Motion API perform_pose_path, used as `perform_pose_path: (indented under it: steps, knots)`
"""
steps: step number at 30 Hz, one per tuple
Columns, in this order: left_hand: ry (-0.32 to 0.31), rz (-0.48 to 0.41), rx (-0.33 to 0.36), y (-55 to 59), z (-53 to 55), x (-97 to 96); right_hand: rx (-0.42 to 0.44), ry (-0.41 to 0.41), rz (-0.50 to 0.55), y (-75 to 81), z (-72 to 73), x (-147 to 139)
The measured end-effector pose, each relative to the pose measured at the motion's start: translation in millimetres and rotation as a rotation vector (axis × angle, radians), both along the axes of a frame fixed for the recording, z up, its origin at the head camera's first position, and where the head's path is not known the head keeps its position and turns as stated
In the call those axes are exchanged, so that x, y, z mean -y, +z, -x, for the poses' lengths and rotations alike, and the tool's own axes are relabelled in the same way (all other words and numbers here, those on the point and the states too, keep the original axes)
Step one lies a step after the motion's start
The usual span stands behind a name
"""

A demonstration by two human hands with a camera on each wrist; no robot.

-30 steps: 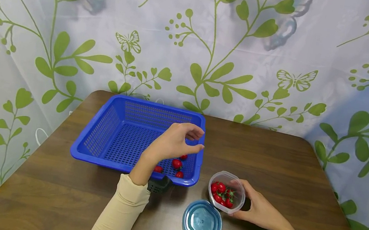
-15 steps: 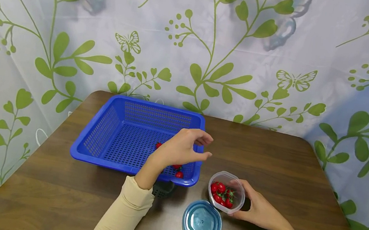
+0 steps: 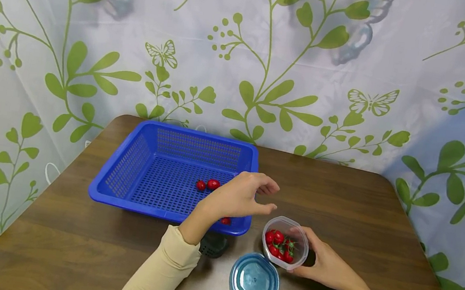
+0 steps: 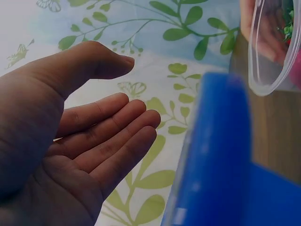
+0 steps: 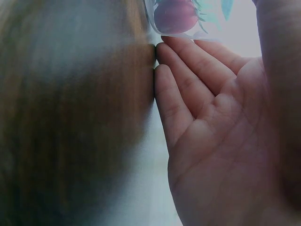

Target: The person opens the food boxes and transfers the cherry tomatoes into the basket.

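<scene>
My left hand (image 3: 240, 196) hovers over the right rim of a blue plastic basket (image 3: 179, 144), fingers loosely bent and thumb apart. The left wrist view shows nothing between that thumb and the fingers (image 4: 110, 136). Two cherry tomatoes (image 3: 213, 184) lie side by side inside the basket, and another tomato (image 3: 226, 220) sits near its front right corner; my hand and forearm hide part of the basket. To the right, my right hand (image 3: 327, 263) grips a clear plastic container (image 3: 288, 225) by its side. Several cherry tomatoes (image 3: 278, 238) with green stems are in the container.
A round teal lid (image 3: 254, 282) lies on the brown wooden table (image 3: 331, 202), just in front of the container. A leaf-patterned curtain (image 3: 211, 39) hangs behind the table. Each wrist bears a black device (image 3: 214, 245).
My left hand has moved right and slightly nearer, from over the basket to its right rim. Two tomatoes it covered have come into sight. My right hand and the container have stayed still.
</scene>
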State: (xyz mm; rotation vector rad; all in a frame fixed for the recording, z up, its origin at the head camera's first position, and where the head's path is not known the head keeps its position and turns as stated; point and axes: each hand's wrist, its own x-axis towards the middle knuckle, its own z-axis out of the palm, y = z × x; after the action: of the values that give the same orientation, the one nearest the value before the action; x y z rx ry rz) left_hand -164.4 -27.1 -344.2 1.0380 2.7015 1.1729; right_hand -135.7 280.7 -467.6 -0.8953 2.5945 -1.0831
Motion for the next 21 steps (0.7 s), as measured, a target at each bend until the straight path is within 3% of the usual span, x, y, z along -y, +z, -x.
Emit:
perform_pose_path:
  steps: [21]
  knots:
    - [-0.169, 0.154, 0.043, -13.8, -12.1, -37.1, 0.030, -0.001, 0.006, 0.3, -1.3, -2]
